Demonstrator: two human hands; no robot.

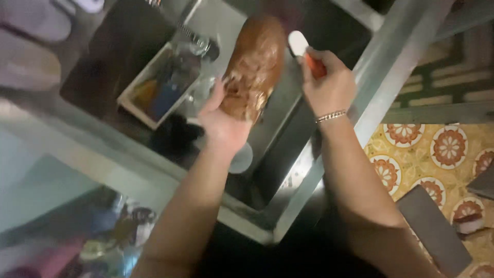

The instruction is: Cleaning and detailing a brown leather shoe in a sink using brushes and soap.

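Left hand (pixel 222 121) cupped under the heel end of a brown leather shoe (pixel 256 64), fingers curled up around its sides, holding it over the glass tabletop (pixel 288 170) with the toe pointing away. Right hand (pixel 328 82) closed around a small applicator (pixel 303 50) with an orange body and a white rounded tip; tip sat just beside the shoe's right flank, contact not clear through the blur.

Progress, judged from surfaces only: toe and upper already showed a wet-looking gloss with bright highlights, while the area round the laces looked creased and duller. Likely partly worked, heel end still to do; the far side was hidden.

Materials: shoe smooth, rounded, reddish-brown. Tabletop was clear glass in a pale metal frame, reflective. An open shallow box (pixel 157 85) of coloured items lay beside the shoe. Floor tiles (pixel 437 154) were yellow with red floral roundels. A beaded bracelet (pixel 330 116) circled the right wrist.
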